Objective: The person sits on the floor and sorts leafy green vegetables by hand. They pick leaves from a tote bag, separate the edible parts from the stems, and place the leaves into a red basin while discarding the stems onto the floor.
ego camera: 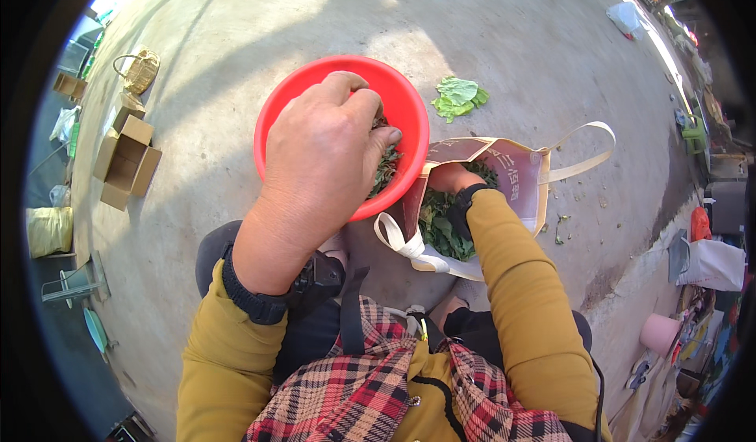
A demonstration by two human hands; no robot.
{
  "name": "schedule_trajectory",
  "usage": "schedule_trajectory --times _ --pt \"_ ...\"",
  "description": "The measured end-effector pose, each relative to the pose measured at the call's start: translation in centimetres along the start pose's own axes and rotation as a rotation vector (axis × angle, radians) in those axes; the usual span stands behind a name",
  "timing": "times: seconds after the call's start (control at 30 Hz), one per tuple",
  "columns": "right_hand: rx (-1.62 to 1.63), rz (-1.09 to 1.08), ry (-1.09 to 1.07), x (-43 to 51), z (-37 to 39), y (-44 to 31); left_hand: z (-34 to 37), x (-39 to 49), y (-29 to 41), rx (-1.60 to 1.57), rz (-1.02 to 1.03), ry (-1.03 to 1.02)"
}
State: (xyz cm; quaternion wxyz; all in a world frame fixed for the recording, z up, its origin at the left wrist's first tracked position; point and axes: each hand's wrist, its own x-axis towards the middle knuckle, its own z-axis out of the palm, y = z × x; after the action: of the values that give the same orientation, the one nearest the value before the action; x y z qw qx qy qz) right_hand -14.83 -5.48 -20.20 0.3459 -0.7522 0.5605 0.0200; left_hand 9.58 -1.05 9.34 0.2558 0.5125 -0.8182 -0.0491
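My left hand (pixel 331 129) is over a red plastic basin (pixel 407 102), its fingers curled and the thumb bent towards them. Dark green leaves (pixel 387 167) lie in the basin beneath it. Some leaf shows in the gap by the thumb, but whether the fingers grip it is unclear. My right hand (pixel 452 177) reaches into a tote bag (pixel 520 155) with cream handles and printed writing. More leafy greens (pixel 440 229) fill the bag around that hand. Its fingers are hidden inside.
A pale green leaf (pixel 459 96) lies on the concrete floor (pixel 520 46) beyond the bag. Leaf scraps (pixel 561 229) are scattered to its right. An open cardboard box (pixel 127 161) and a wicker basket (pixel 142 71) stand at left. A pink bucket (pixel 660 332) is at right.
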Motion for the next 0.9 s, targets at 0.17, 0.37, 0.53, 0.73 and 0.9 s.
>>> schedule_trajectory --times 0.17,0.37,0.53,0.73,0.9 --pt "0.093 0.027 0.068 1.4 3.1 1.8 0.2 -0.1 -0.2 0.004 0.043 -0.056" --pt "0.240 -0.080 -0.090 -9.5 -9.8 -1.7 0.7 -0.7 0.2 -0.073 -0.005 -0.147" --pt "0.975 0.043 -0.045 -19.0 -16.1 -6.4 2.2 -1.2 1.8 -0.396 -0.045 -0.334" --pt "1.214 -0.178 0.071 -22.7 -17.6 -11.4 4.4 -2.5 4.6 -0.904 -0.117 -0.501" --pt "1.110 -0.213 0.138 -22.2 -18.0 -13.0 3.2 -1.3 3.5 -0.999 -0.381 -0.735"
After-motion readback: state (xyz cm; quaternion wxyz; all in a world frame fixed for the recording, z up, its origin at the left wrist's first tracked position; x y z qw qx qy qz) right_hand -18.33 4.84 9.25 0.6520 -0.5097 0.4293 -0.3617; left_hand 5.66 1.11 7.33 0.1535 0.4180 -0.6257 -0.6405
